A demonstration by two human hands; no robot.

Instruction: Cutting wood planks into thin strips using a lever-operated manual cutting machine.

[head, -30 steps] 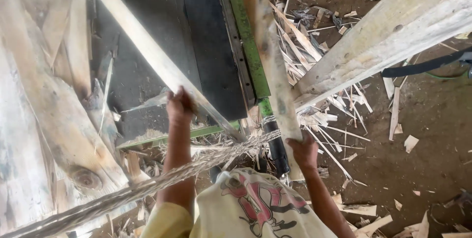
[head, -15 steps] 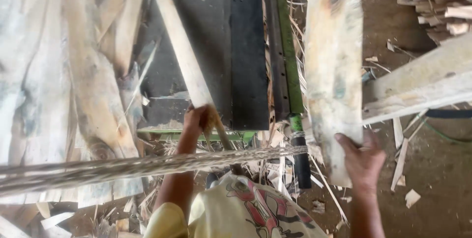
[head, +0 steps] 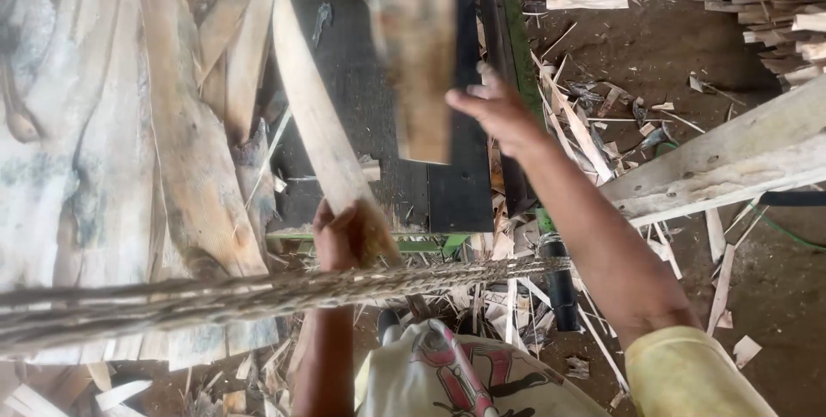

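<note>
Left hand [head: 342,236] closed round near end of slat [head: 314,116]; slat's long axis runs up and slightly left across dark table [head: 434,197]. Right hand [head: 497,111] open, fingers spread, touching right edge of blurred board [head: 415,55], upright over table. Rope [head: 258,295] crosses just below left hand; offcuts [head: 594,133] crowd right side
</note>
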